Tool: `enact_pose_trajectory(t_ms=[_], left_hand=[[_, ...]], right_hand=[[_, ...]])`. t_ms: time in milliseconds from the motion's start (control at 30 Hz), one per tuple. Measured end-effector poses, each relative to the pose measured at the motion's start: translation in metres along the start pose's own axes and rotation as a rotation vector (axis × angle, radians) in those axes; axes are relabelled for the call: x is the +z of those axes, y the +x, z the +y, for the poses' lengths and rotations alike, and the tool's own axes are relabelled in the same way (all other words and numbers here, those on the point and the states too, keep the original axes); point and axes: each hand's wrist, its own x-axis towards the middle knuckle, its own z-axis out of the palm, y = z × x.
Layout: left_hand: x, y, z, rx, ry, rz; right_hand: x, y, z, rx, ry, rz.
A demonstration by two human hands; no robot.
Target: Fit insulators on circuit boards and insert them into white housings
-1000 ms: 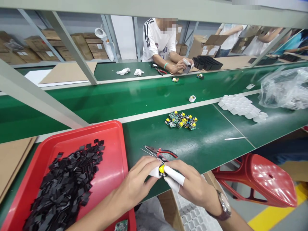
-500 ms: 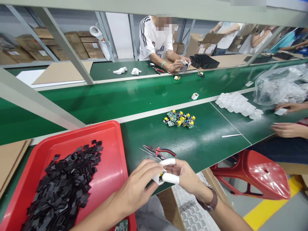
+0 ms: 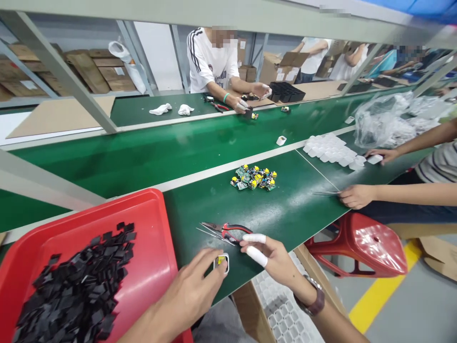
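My left hand [image 3: 191, 286] grips a small white plastic housing [image 3: 227, 260] between thumb and fingers, its open end facing up with something yellow inside. White finger covers sit on two fingertips of my right hand [image 3: 276, 262], which holds nothing and has its fingers apart. Those fingertips are close to the handles of red-and-black pliers [image 3: 225, 231] and the rear end of metal tweezers [image 3: 216, 234], both lying on the green bench; whether they touch is unclear. Beyond lies a pile of small circuit boards [image 3: 254, 178] with yellow parts.
A red tray [image 3: 157, 233] of black pieces [image 3: 76, 286] stands at left. White housings [image 3: 330, 148] sit in rows at right, near a co-worker's hands [image 3: 357, 196]. Below the bench edge are a box of white housings [image 3: 282, 314] and a red stool [image 3: 371, 243]. Another person works opposite.
My right hand has come away from the housing toward the tools, while my left keeps hold of it. The neighbouring co-worker's hand has taken the thin tool on the bench. The view has shifted right.
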Motion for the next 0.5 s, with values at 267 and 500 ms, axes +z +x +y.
enact_pose_trajectory(t_ms=[267, 500], left_hand=[[0.001, 0.029, -0.029, -0.049, -0.167, 0.086], [-0.062, 0.117, -0.189, -0.277, 0.265, 0.319]], right_hand=[[-0.014, 0.007, 0.0, -0.215, -0.162, 0.125], [-0.111, 0.082, -0.008, -0.468, -0.607, 0.443]])
